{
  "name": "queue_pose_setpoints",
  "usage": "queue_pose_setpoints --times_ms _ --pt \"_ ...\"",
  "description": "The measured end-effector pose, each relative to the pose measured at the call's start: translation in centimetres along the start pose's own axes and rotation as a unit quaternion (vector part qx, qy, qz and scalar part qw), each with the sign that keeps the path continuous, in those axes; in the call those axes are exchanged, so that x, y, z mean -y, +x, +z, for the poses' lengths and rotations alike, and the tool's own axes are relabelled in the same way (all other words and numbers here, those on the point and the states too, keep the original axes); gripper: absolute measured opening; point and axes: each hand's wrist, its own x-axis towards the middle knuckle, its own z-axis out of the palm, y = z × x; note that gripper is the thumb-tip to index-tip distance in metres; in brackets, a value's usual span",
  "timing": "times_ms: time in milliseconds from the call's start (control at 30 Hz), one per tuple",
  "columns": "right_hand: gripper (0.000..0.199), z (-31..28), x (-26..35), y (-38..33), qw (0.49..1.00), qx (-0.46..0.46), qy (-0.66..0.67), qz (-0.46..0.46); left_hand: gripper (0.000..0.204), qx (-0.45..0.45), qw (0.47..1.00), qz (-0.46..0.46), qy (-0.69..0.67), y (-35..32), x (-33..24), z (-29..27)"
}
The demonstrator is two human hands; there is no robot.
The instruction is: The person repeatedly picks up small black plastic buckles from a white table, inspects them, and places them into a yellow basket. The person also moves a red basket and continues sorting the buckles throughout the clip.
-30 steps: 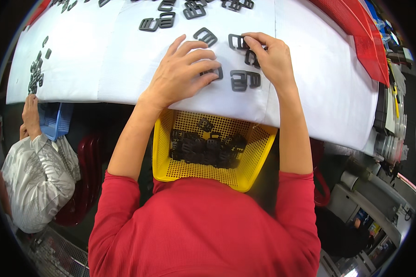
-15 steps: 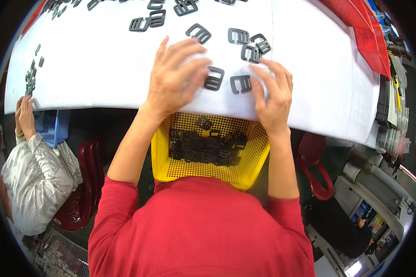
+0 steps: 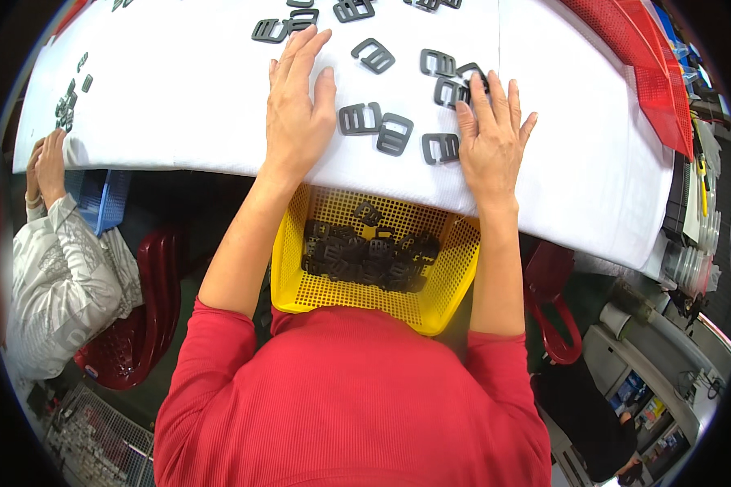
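The left hand [image 3: 297, 122] is held over the surface [image 3: 179, 97] with its fingers stretched toward the far edge and its thumb set apart. Its fingertips are placed just beside two dark buckles [image 3: 268, 31], one of them partly covered; whether that one is touched cannot be told. The right hand [image 3: 495, 142] is spread palm down, nearer the right edge. A tilted buckle [image 3: 470, 71] is partly hidden by its fingertips, and contact cannot be made out. Beside its thumb, an overlapped buckle [image 3: 447, 92] is seen, and next to its palm a lower buckle [image 3: 434, 148] is laid toward the near edge.

Between the hands, two buckles set end to end [image 3: 395, 134] are found, with a slanted buckle [image 3: 373, 55] placed farther from the near edge. Below that edge, a heap of buckles [image 3: 369, 260] is contained in a yellow basket [image 3: 455, 276]. The right edge is lined by red trays [image 3: 658, 105]. Near the left edge, small dark pieces [image 3: 67, 105] are approached by a co-worker's hands [image 3: 51, 170], beside which a blue basket [image 3: 112, 199] is placed.
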Motion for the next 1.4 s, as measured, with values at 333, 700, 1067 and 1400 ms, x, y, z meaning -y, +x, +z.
queue_pose_setpoints --times_ms 333,700,1067,1400 --pt "0.035 -1.4 -0.7 -0.7 0.993 0.005 0.117 -0.027 0.042 0.015 1.0 -0.008 -0.002 -1.1 -0.3 0.2" --pt "0.03 -2.5 -2.2 -2.7 0.93 -0.086 0.336 0.12 0.069 0.365 0.874 0.265 0.179 1.4 -3.1 5.8" --pt "0.024 -1.2 -2.9 0.5 0.925 -0.057 0.364 0.097 0.041 0.421 0.843 0.332 -0.032 -7.1 -5.7 1.7" --pt "0.034 7.4 -9.6 20.9 0.956 0.01 0.286 -0.062 0.047 0.198 0.973 0.103 -0.053 -2.4 -3.5 3.4"
